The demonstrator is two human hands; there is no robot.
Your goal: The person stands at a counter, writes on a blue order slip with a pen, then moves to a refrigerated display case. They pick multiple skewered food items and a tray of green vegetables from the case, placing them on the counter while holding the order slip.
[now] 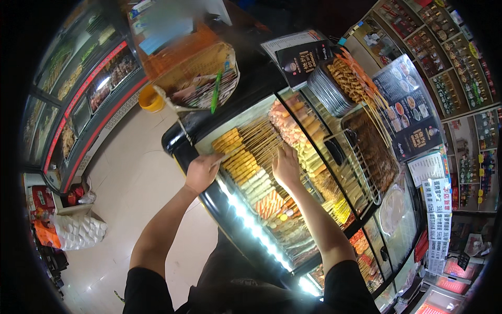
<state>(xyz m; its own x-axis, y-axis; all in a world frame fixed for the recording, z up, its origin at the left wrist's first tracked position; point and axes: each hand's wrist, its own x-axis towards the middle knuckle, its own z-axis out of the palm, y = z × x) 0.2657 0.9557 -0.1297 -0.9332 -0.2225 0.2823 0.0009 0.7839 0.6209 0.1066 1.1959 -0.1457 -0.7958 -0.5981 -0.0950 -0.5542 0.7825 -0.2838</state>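
Observation:
My left hand (203, 170) is closed around a thin pale strip (232, 153) at the front edge of a lit glass display case. The strip points over rows of yellow skewered pieces (228, 142). Further right, my right hand (285, 165) is inside the case with its fingers bent down at the bamboo sticks (257, 135); whether it grips one is hidden. White skewered pieces (257, 185) and orange-striped ones (270, 204) lie between my forearms. Behind the right hand are pink meat skewers (288, 121) and pale yellow ones (310, 157).
A light strip (251, 227) runs along the case's front edge. On the glass top stand a stack of metal trays (327, 92), a wire-rack tray (370, 153) and menu boards (408, 106). A basket (196, 66) holds packets and a green pen. A refrigerated display (90, 102) stands left.

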